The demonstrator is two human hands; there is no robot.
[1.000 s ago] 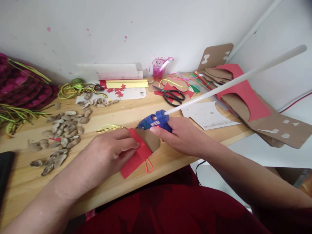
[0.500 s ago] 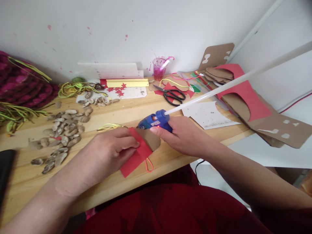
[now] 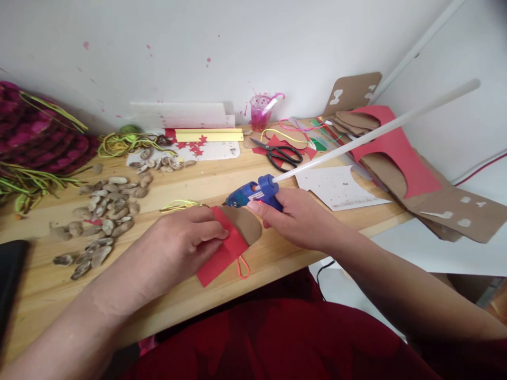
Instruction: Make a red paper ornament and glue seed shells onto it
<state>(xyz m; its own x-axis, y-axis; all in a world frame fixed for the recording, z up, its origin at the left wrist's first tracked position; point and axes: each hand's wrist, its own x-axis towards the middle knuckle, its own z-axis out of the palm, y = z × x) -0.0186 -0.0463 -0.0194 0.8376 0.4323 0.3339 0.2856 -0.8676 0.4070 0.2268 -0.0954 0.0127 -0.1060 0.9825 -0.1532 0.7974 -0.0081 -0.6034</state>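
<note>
My right hand (image 3: 299, 216) is wrapped round a blue hot glue gun (image 3: 253, 195), with a long white glue stick (image 3: 356, 142) jutting from its back. The gun's nozzle is at the far edge of a brown cardboard piece (image 3: 245, 221). Red paper (image 3: 222, 258) lies folded over part of that cardboard. My left hand (image 3: 194, 232) pinches the red paper, its fingertips pressed together on it. An orange cord loop (image 3: 243, 268) pokes out from under the near side. Yellow-green strings (image 3: 180, 205) lie just beyond my left hand.
Peanut shells (image 3: 113, 203) are scattered at left. Black-handled scissors (image 3: 281, 155), small red stars (image 3: 198, 145) and a pink-stained cup (image 3: 260, 113) stand or lie toward the wall. Cut cardboard (image 3: 463, 211) and red sheets (image 3: 415, 163) are piled at right.
The glue gun has shifted slightly, its glue stick tilting and its far end coming into view. My left hand keeps its pinch on the red paper.
</note>
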